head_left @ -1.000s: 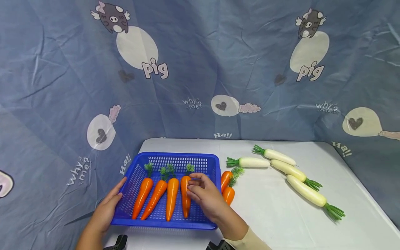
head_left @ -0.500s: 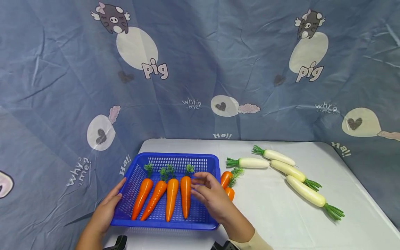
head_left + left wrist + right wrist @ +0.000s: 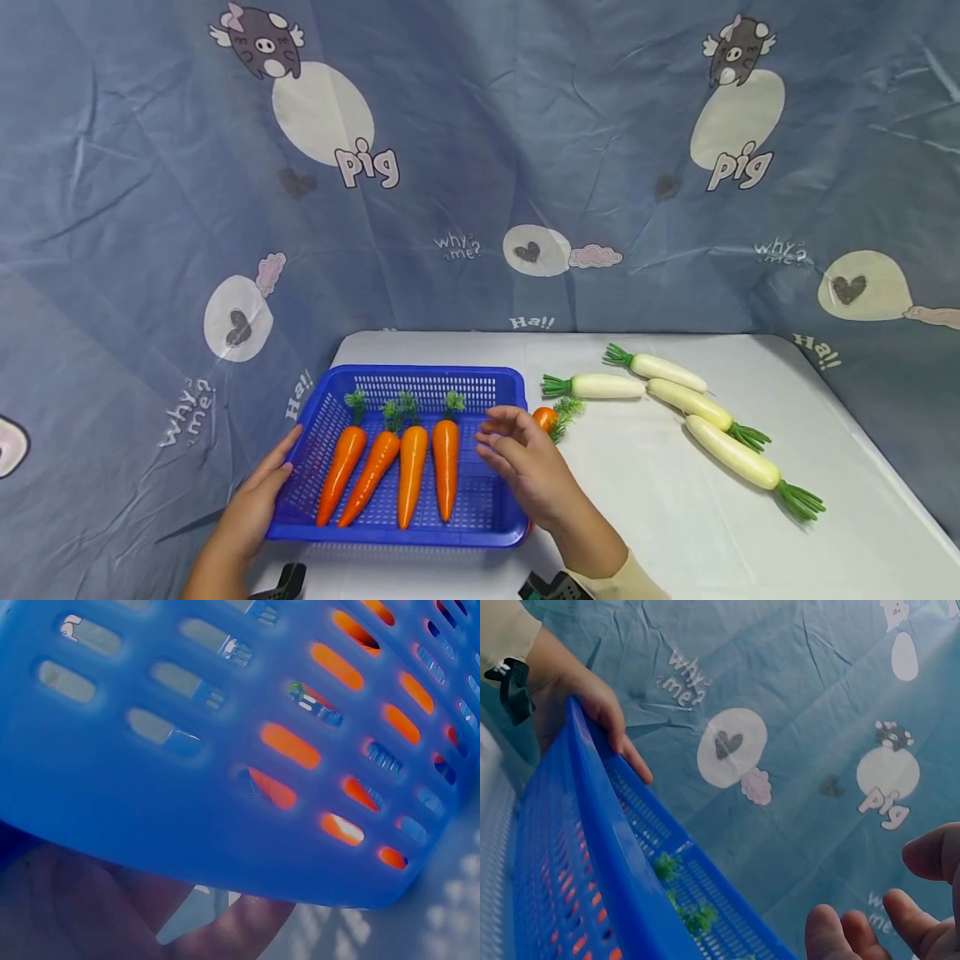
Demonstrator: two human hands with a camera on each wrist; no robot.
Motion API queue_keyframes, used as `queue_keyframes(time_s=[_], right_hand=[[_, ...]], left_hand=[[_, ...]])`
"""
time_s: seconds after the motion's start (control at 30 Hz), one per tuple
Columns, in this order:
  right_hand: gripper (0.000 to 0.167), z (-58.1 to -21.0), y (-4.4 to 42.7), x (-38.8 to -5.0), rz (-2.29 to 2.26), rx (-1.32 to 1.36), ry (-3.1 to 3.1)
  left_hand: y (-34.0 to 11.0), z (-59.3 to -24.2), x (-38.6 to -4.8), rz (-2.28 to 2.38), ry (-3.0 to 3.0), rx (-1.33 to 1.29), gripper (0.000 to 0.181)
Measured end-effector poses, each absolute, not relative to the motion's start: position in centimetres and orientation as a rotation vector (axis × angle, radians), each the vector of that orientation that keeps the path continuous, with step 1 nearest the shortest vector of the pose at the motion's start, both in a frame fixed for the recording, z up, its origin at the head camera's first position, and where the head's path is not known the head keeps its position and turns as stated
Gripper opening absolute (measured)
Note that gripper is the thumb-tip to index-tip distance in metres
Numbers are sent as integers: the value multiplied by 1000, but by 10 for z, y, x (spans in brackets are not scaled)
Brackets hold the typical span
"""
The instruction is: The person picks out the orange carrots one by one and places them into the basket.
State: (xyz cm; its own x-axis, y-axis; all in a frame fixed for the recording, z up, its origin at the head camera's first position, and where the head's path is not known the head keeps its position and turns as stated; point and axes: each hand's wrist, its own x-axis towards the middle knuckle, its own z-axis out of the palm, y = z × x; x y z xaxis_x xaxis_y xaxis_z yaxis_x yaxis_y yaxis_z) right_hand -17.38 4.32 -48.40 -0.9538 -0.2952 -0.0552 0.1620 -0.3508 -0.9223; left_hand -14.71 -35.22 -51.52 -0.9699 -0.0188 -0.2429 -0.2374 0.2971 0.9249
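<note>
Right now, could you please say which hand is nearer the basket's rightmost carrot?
Right: the right hand hovers just right of that carrot; the left hand holds the basket's left rim.

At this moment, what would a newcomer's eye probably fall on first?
Probably the four bright orange carrots inside the blue basket, whose left side the left hand holds. Next, perhaps, the right hand, holding nothing at the basket's right side. Further right, four pale radishes lie on the white table.

The sleeves (image 3: 622, 582) are beige, the wrist strap (image 3: 515, 696) black.
</note>
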Motion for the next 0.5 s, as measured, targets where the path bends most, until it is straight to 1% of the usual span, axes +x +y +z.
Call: queue_keyframes(time_s=[0.17,0.5], right_hand=[[38,-485,50,-176,-2385,-126,1619],[38,-493,67,-178,-2465,-15,1654]], left_hand=[[-353,-517,-145,1748,2375,-238,57],[-352,-515,-147,1772,2368,-248,57]])
